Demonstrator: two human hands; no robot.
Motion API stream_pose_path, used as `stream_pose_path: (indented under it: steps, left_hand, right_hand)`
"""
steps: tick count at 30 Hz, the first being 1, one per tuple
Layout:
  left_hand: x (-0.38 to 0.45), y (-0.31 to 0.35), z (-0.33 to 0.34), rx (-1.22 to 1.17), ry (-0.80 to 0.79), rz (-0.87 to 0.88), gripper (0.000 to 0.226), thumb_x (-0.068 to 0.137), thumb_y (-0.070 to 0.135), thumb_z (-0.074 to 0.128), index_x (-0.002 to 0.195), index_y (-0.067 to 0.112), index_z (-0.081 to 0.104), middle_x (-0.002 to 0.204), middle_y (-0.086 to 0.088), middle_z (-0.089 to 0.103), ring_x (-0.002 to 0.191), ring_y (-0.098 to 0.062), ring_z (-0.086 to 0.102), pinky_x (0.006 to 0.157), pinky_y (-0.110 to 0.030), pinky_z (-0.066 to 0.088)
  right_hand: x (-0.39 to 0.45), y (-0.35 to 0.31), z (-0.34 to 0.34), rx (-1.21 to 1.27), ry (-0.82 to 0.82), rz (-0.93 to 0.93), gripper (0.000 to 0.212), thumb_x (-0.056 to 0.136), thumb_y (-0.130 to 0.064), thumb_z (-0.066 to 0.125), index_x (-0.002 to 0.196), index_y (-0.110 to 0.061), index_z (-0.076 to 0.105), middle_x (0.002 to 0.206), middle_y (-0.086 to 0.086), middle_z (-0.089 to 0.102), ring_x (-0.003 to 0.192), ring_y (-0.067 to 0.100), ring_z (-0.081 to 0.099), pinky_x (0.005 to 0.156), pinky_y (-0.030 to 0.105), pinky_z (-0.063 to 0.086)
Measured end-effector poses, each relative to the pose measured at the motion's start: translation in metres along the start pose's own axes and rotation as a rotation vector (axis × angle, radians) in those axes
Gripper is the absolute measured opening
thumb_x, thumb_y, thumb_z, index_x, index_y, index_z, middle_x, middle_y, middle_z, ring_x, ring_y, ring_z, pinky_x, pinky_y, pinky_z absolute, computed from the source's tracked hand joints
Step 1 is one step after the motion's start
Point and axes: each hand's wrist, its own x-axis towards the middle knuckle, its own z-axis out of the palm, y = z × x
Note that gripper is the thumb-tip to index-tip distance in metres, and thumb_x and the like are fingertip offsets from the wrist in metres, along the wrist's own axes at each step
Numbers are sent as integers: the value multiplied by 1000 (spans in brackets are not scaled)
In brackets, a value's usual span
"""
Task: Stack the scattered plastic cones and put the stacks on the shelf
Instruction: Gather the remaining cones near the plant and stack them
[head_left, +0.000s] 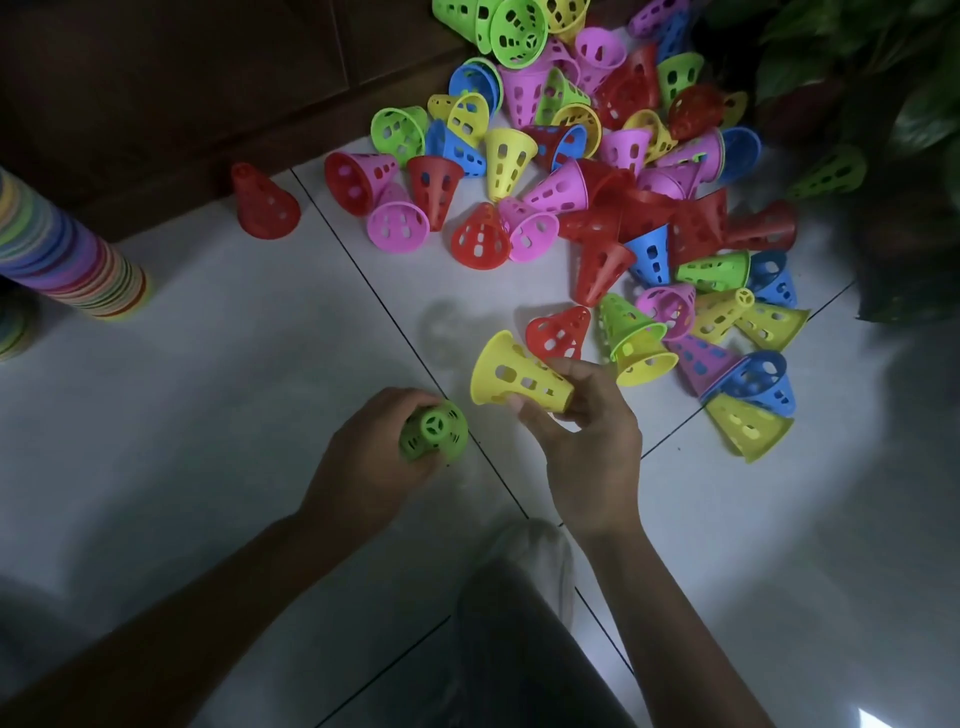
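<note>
Far out to the left of both hands, a tall multicoloured stack of nested plastic cones (78, 254) stands on the white tiled floor (234, 364), with a lone red perforated cone (262, 202) upright beyond it. Nearer in, the left hand (374, 462) has its fingers (410, 402) curled round a green perforated plastic cone (434, 430), narrow tip pointing up at the camera; whether more cones sit under it I cannot tell. Just to the right, the right hand (582, 431) pinches a yellow perforated plastic cone (514, 374) by its narrow end, thumb under and fingers over, wide mouth tipped out to the left.

The job now, as I read it, is to seat yellow over green. Best to turn the yellow mouth down, line it up over the green tip and drop it straight; a crooked entry probably jams on the holes. The left hand ought to hold firm as the base.

Just past the right fingers lies a red perforated cone on its side (558, 332), and beyond that the big scattered heap of coloured cones (597, 171) spreads away to the right. No shelf is in view.
</note>
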Motion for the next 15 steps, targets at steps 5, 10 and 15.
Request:
stream_pose_path:
  steps: [5, 10, 15]
  left_hand:
    - [7, -6, 5, -15, -31, -47, 60, 68, 34, 74, 126, 30, 57, 121, 14, 56, 110, -9, 58, 93, -42, 53]
    - [1, 4, -15, -47, -33, -10, 55, 71, 39, 77, 123, 32, 60, 119, 19, 60, 108, -1, 59, 89, -36, 53]
    - [-5, 9, -51, -86, 56, 12, 33, 81, 31, 67, 114, 30, 65, 114, 17, 67, 104, -6, 65, 85, -36, 56]
  right_hand:
    - [3, -14, -4, -9, -60, -59, 45, 73, -11, 89, 100, -33, 63, 93, -13, 69, 81, 6, 62, 76, 17, 51]
    - [-2, -22, -2, -169, -215, -125, 45, 73, -13, 89, 106, -30, 65, 105, -8, 67, 91, 7, 62, 77, 13, 48]
    - [-11, -17, 20, -376, -381, -260, 49, 73, -11, 82, 116, -26, 64, 115, -6, 59, 97, 6, 58, 80, 18, 51]
